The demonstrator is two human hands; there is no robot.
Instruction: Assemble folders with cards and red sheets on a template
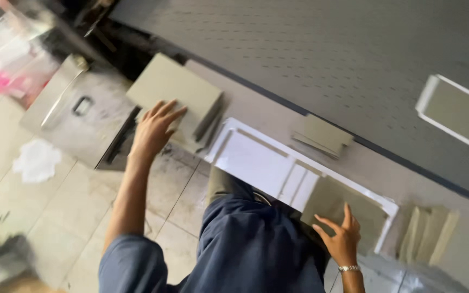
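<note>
Resting flat with fingers extended and slightly spread, the left hand [154,130] lies palm-down on the near edge of a stack of grey-green boards [176,93]; it presses on the top sheet rather than pinching it. This stack sits at the left end of a pale workbench ledge [270,116], its sheets fanned a little at the right side. The right hand [342,236], a metal watch [348,268] at the wrist, has its fingers spread and lightly curled, fingertips touching a single grey-green board [335,203] that lies in the right compartment of a white frame tray [256,163]. The tray lies along the ledge between the two hands; its larger left compartment shows only white. Just behind the tray, a small stack of similar boards [322,135] lies on the ledge, and more boards [429,233] lean on edge to the right of the tray. Behind the ledge rises a grey perforated panel [321,54], with a second white frame [457,114] upon it at right. Below the left arm, a grey metal cabinet [77,116] stands on a tiled floor [55,217]. The person's blue garment [245,249] fills the lower centre.
</note>
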